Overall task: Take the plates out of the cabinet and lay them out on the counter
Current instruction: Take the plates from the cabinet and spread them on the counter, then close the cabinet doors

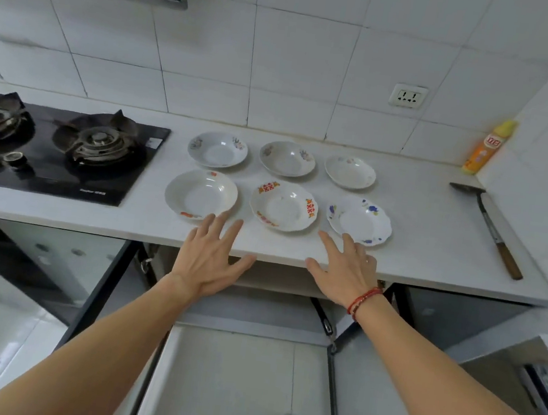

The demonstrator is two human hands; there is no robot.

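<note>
The left hand (pixel 211 258) and right hand (pixel 344 271) are open at the front edge of the counter (pixel 435 234), fingers spread straight, holding nothing. Just beyond the fingertips, six plates (pixel 283 205) sit mid-counter in two rows of three. Under that edge, the cabinet (pixel 277 280) stands open.

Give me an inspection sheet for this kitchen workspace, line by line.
Surface: pale counter, holding the plates.
Job's things: six plates in two rows of three, all apart, right way up.
Clutter: spatula with a wooden handle at the right end; orange spray bottle in the back right corner.
Hands: left hand and right hand open, fingers spread, at the counter's front edge, holding nothing; red bracelet on the right wrist.
Cables: nothing seen.
Surroundings: gas hob at the left; wall socket on the tiled wall; cabinet below, doors open.
</note>
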